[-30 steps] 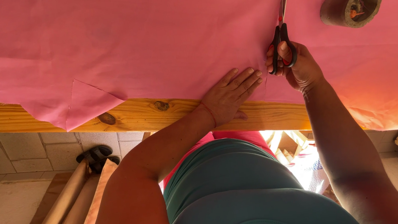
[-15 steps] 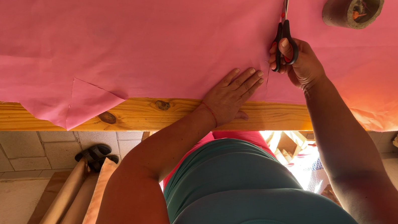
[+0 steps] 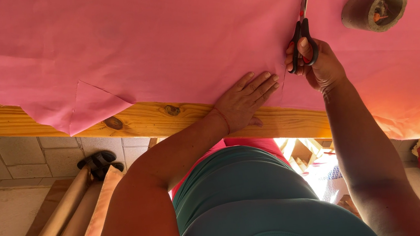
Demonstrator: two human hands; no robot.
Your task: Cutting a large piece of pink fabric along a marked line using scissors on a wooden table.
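Across the upper half of the frame lies a large pink sheet (image 3: 157,39) spread over a pale wooden table (image 3: 140,118), whose front edge runs from the left side down towards the lower right; a folded corner of the sheet hangs over that edge at left of centre. Right of centre, near the top, the right hand (image 3: 321,64) is closed round the black handles of a pair of scissors (image 3: 304,26), thumb and fingers through the loops; the scissors' long axis runs almost straight up the frame, leaning slightly to the right, with the handles nearest the person and the blades pointing away towards the top edge, where the tip passes out of view; the blades sit along a cut line in the sheet, and a slit shows below the handles, running towards the table edge. Just left of that slit the left hand (image 3: 245,100) lies flat on the sheet, palm down, fingers spread and pointing up and to the right, holding nothing; its fingertips are near the right hand but apart from it. At the upper right a short grey-brown tube (image 3: 373,10) rests on the sheet, its open end facing the camera; at the lower left several long cardboard rolls (image 3: 68,226) lean below the table.
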